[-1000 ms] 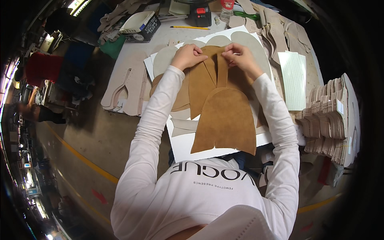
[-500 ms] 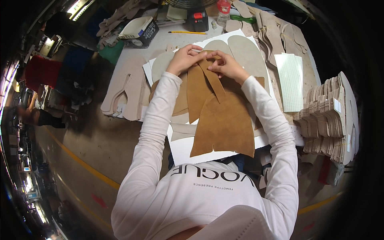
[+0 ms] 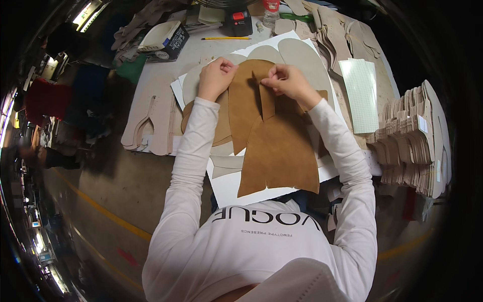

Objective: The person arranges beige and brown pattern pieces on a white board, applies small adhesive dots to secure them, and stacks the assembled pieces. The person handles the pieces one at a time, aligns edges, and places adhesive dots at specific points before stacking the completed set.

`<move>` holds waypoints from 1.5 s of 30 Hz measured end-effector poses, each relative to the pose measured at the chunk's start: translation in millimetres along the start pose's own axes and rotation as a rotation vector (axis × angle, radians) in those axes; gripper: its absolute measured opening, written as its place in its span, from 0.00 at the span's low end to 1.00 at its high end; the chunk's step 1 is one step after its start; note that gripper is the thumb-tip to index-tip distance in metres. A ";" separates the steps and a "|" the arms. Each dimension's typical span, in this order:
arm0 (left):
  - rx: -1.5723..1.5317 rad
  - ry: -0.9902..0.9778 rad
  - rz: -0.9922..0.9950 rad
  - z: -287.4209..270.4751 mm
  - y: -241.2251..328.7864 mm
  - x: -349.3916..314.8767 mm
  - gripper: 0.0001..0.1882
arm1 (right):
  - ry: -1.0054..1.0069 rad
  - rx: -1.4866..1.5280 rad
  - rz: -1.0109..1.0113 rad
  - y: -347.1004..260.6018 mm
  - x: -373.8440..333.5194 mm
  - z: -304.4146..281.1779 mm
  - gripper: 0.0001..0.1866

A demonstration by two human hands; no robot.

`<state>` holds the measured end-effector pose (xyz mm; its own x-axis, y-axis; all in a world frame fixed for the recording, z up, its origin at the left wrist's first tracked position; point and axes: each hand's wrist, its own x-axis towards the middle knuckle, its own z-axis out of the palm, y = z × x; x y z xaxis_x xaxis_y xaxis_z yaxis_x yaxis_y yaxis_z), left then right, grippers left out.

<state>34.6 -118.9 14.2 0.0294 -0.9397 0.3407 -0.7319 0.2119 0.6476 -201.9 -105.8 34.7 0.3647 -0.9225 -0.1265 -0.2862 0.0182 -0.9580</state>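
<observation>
Brown leather-like material makes up the narrow strip (image 3: 268, 104), whose upper end sits at the fingertips of the right hand (image 3: 289, 83), thumb and forefinger closed on it, while the rest runs down toward the wearer, over the rounded brown piece (image 3: 242, 108). Left of it, the left hand (image 3: 215, 80) is loosely curled, its fingertips at the upper left edge of that rounded piece and well apart from the strip; whether they grip the edge or merely hover beside it, I cannot tell. Nearer the body lies the notched brown piece (image 3: 279, 156), with the white sheet (image 3: 229, 195) showing under its lower edge. Beyond the hands are the grey rounded pieces (image 3: 303, 58), then the tabletop (image 3: 198, 58) with its yellow pencil (image 3: 226, 38), and to the right a pale gridded sheet (image 3: 359, 95). Half a second ago both hands met around the top of the strip, which slanted down to the right; now they have parted, and the strip runs nearly straight down. Its top end is covered by the right fingers, a dark shadow along its left side blurs the outline there, and the lower end is hard to separate from the brown beneath. The tabletop's far side is cut off.
</observation>
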 end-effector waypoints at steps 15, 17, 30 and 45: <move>0.012 0.017 0.014 -19.3 16.5 -74.0 0.12 | 0.303 0.016 0.152 73.2 -125.8 -74.8 0.26; -0.024 0.011 -0.018 -19.1 20.1 -80.7 0.11 | 0.386 0.029 0.072 83.3 -132.5 -71.5 0.25; -0.459 -0.126 -0.105 -21.8 32.9 -109.8 0.26 | 0.214 -0.417 -0.270 36.0 -68.3 -62.0 0.17; -0.499 -0.103 0.204 -71.6 46.4 -35.5 0.29 | 0.070 -0.417 -0.609 -34.7 7.2 -72.8 0.18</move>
<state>48.3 -56.5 81.0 -0.1642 -0.8824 0.4410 -0.3032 0.4705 0.8287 -253.8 -141.2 85.7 0.5126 -0.7455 0.4260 -0.3696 -0.6394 -0.6742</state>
